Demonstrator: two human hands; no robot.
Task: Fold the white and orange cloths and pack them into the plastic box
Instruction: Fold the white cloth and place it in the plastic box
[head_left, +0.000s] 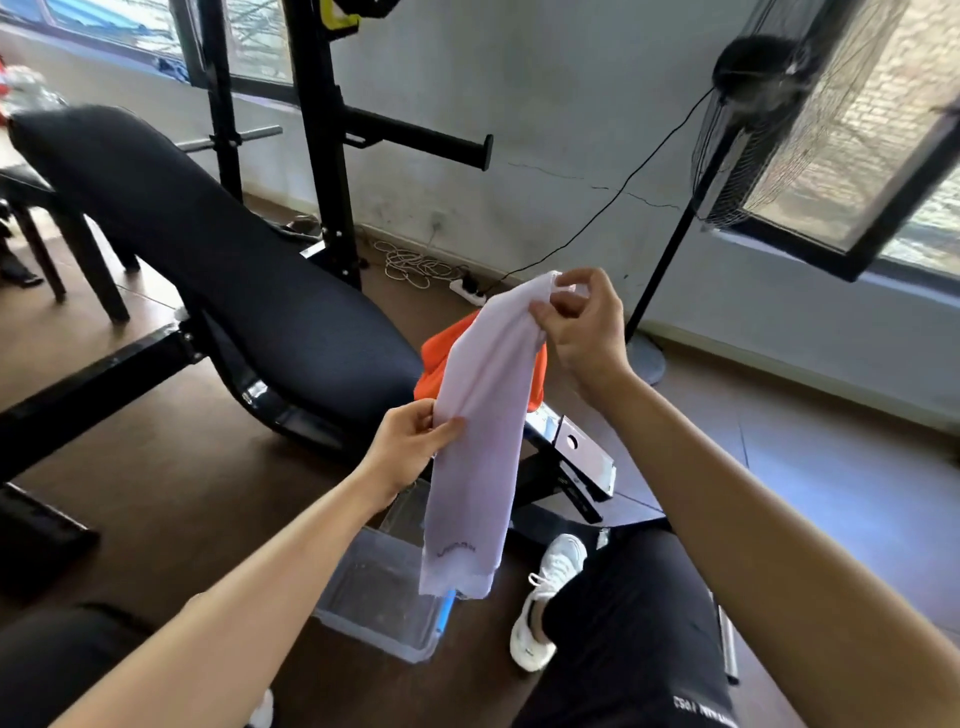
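Note:
A long white cloth (480, 426) hangs in the air in front of me, its lower end dangling over the clear plastic box (382, 621) on the floor. My right hand (584, 322) pinches the cloth's top end. Lower down, my left hand (410, 444) grips its left edge between thumb and fingers. Behind the white cloth, an orange cloth (441, 358) lies bunched on the near end of a black padded bench (234, 270). Most of the orange cloth is hidden by the white one.
The bench's metal frame (576, 457) juts out just past the box. My right leg and white shoe (545, 597) are beside the box. A standing fan (748, 119), a black rack (322, 130) and cables by the wall stand behind.

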